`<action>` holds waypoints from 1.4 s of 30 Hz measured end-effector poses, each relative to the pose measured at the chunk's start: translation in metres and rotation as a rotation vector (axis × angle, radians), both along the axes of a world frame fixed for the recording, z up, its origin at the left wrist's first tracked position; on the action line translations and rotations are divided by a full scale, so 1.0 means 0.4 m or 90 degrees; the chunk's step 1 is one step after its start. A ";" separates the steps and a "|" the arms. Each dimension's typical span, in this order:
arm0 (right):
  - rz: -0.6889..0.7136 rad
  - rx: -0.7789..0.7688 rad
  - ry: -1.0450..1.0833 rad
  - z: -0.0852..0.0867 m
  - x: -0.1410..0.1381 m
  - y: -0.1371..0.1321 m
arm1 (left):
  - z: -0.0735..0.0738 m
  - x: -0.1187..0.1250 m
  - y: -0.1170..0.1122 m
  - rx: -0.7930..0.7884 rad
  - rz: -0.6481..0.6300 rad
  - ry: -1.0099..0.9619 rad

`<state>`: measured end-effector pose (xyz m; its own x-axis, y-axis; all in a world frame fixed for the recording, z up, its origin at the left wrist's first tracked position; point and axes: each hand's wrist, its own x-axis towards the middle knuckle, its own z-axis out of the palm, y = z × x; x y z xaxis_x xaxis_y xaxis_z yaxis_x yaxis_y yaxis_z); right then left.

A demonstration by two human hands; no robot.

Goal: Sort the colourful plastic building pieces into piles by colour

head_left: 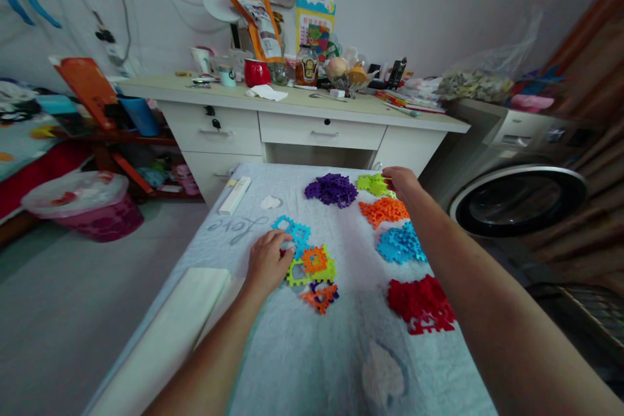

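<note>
By mixed pieces (pixel 316 261), left hand (pixel 267 261) loosely curled; at lime pile (pixel 371 184), right hand (pixel 402 181); grips unclear.

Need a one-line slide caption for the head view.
Left hand at mixed-colour plastic pieces, right hand at the green pile; purple pile, orange pile, blue pile and red pile nearby.

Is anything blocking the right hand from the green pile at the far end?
Nothing that I can see. The right hand is right at the edge of the green pile; the orange pile lies nearer, not between them.
</note>
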<state>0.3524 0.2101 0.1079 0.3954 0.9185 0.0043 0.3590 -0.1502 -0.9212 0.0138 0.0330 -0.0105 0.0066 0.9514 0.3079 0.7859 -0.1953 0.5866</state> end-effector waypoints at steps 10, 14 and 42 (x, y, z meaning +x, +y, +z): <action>0.513 -0.114 -0.037 -0.025 -0.280 -0.260 | 0.004 -0.002 -0.005 0.007 0.004 -0.006; 0.512 -0.054 -0.263 -0.099 -0.356 -0.293 | 0.003 -0.003 -0.006 0.004 0.005 -0.022; 0.265 0.035 -0.272 -0.068 -0.100 -0.356 | 0.006 -0.001 -0.006 0.001 0.010 0.008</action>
<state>0.3123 0.0678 0.0808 -0.0446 0.9897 0.1362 0.7172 0.1266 -0.6852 0.0136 0.0307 -0.0080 -0.0041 0.9507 0.3100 0.7959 -0.1846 0.5767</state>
